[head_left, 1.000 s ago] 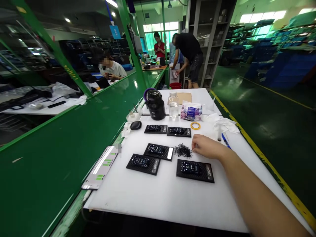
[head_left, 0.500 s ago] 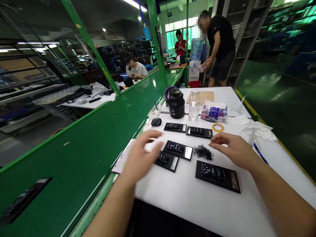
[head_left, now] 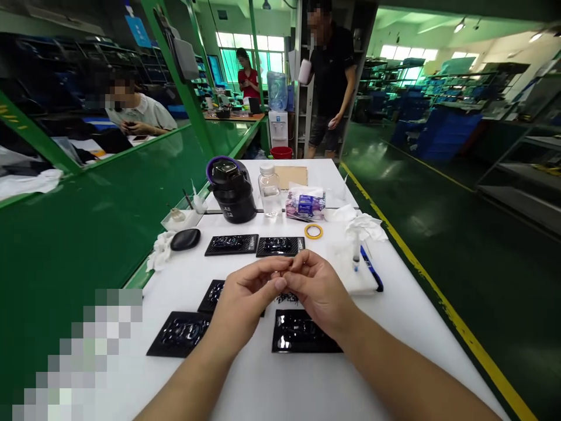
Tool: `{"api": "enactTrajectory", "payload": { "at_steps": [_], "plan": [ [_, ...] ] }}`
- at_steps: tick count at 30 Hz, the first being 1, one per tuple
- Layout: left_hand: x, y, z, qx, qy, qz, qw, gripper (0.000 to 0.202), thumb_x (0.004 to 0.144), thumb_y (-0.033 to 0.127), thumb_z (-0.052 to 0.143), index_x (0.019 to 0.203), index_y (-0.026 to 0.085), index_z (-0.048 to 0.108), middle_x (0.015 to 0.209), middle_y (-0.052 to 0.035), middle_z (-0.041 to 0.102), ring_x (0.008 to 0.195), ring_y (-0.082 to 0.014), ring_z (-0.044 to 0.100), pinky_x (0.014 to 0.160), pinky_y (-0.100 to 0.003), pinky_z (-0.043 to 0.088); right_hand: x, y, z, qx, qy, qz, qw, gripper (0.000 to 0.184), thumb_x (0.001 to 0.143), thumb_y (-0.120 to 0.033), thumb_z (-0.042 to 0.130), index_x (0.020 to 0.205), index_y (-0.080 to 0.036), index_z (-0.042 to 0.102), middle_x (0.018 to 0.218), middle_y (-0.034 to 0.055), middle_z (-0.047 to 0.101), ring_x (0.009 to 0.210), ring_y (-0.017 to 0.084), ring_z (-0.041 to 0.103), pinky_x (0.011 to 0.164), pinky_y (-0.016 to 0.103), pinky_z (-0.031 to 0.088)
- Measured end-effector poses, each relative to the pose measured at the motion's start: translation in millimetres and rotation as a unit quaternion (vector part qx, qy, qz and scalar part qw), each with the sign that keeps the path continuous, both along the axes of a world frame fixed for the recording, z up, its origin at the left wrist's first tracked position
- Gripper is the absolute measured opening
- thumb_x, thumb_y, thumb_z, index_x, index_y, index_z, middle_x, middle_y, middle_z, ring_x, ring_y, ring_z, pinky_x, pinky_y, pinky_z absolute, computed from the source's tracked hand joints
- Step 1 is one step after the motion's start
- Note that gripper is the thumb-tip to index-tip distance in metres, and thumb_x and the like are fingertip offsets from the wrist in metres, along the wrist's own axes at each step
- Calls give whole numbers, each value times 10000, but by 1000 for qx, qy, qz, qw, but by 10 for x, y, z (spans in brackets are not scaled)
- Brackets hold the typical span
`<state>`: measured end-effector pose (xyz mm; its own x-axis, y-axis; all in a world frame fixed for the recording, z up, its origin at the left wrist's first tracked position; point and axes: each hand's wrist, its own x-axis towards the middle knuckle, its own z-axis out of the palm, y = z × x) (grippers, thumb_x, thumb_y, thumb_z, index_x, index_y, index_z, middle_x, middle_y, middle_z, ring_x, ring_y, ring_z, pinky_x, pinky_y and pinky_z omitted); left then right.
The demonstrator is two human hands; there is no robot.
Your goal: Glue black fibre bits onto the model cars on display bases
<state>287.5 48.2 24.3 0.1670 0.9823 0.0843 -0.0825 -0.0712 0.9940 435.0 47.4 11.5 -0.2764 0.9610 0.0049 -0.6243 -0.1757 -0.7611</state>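
My left hand (head_left: 245,298) and my right hand (head_left: 318,286) meet fingertip to fingertip above the white table (head_left: 272,386). Both pinch something too small to make out. Under them lies a pile of small black pieces (head_left: 287,299), mostly hidden. A black card with a glossy part (head_left: 302,333) lies below my right hand. Another black card (head_left: 179,334) lies left of my left wrist, and a third (head_left: 213,295) is partly covered by my left hand. Two more black cards (head_left: 231,244) (head_left: 280,246) lie farther back.
At the back stand a black jar (head_left: 234,196), a clear bottle (head_left: 269,190), a tissue pack (head_left: 305,203), a yellow tape ring (head_left: 314,231), a syringe (head_left: 356,257) on crumpled wipes and a black mouse-like object (head_left: 186,238). A green conveyor (head_left: 87,234) runs left. A person in black (head_left: 328,70) stands behind.
My left hand came in from the left and both hands rose and met in a pinch over the pile. The view swung right and down.
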Motion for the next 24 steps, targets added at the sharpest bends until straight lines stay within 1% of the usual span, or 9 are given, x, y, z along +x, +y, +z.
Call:
{"api": "enactTrajectory", "payload": {
  "at_steps": [4, 7, 9, 11, 13, 15, 17, 21, 24],
  "plan": [
    [28, -31, -15, -41, -28, 8, 999, 341, 702, 440, 819, 930, 193, 765, 1096, -111, 734, 1050, -293, 679, 923, -440, 570, 5, -27, -3, 15, -61, -45, 997, 365, 634, -247, 872, 755, -168, 537, 720, -32, 651, 696, 90, 637, 709, 217, 538],
    [31, -45, 14, 22, 39, 44, 998, 202, 740, 405, 787, 799, 212, 772, 1072, -83, 731, 1021, -264, 678, 927, -408, 562, 53, -34, -20, 77, -171, -100, 977, 270, 701, -238, 825, 792, -170, 580, 747, -27, 645, 729, 90, 627, 706, 206, 524],
    [-2, -54, 52, 113, 125, 88, 982, 141, 803, 374, 737, 805, 240, 778, 1064, -56, 722, 998, -231, 675, 922, -369, 553, 99, -36, -15, 141, -257, -138, 946, 175, 782, -251, 760, 850, -177, 618, 827, -6, 666, 790, 102, 634, 752, 224, 525],
    [-60, -49, 93, 199, 192, 124, 953, 116, 868, 329, 677, 860, 264, 773, 1012, -23, 721, 932, -183, 673, 871, -310, 552, 146, -35, 7, 203, -339, -182, 900, 102, 835, -244, 700, 894, -180, 648, 886, 13, 679, 824, 112, 632, 792, 247, 523],
    [-122, -24, 120, 257, 231, 115, 931, 132, 907, 270, 630, 902, 264, 762, 918, 0, 717, 830, -140, 666, 770, -249, 548, 185, -29, 33, 246, -391, -216, 860, 77, 857, -222, 655, 919, -178, 668, 889, 19, 679, 817, 113, 621, 791, 252, 518],
    [-168, 12, 116, 296, 260, 76, 916, 160, 924, 212, 602, 942, 246, 757, 868, 4, 708, 768, -112, 653, 689, -208, 532, 208, -20, 52, 264, -416, -215, 843, 77, 869, -214, 625, 907, -174, 679, 847, 14, 670, 784, 107, 608, 757, 241, 512],
    [-190, 46, 78, 332, 286, 57, 897, 195, 930, 162, 584, 1003, 226, 753, 887, -5, 703, 771, -96, 650, 674, -187, 525, 212, -12, 57, 261, -430, -192, 843, 92, 874, -221, 611, 899, -174, 687, 836, 10, 670, 780, 106, 608, 747, 234, 510],
    [-185, 76, -30, 379, 337, 79, 858, 216, 904, 110, 611, 1065, 187, 734, 945, -22, 715, 836, -100, 666, 750, -195, 540, 182, -17, 52, 230, -470, -137, 841, 109, 871, -235, 604, 898, -179, 693, 832, 1, 678, 773, 105, 614, 737, 232, 504],
    [-173, 75, -68, 411, 371, 93, 827, 221, 879, 125, 652, 1091, 143, 712, 908, -34, 737, 824, -131, 687, 752, -235, 557, 160, -35, 58, 232, -488, -123, 833, 98, 860, -224, 601, 871, -176, 685, 819, -9, 678, 753, 96, 615, 721, 221, 497]
  ]
}}
